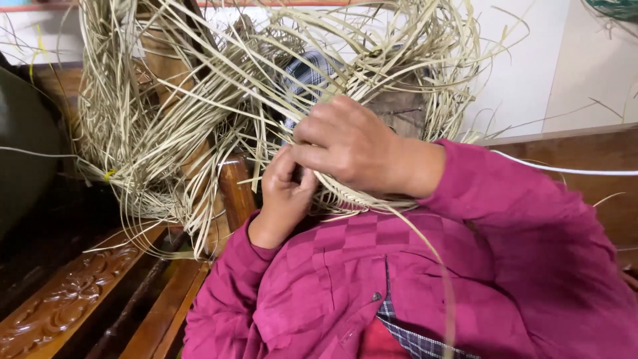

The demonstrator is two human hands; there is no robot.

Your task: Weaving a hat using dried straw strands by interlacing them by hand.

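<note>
A half-woven basket of pale straw strips rests against my lap, its loose ends fanning up and to the left. My right hand lies over the woven rim and pinches thin strips with its fingers. Just below and left of it, my left hand is closed on strips at the same spot of the rim, touching my right hand. Both arms wear magenta checked sleeves. The weave under my hands is hidden.
A loose bundle of long straw strips hangs at the left over a carved wooden bench. A dark rounded object stands at the far left. A white wall lies behind, a wooden rail at right.
</note>
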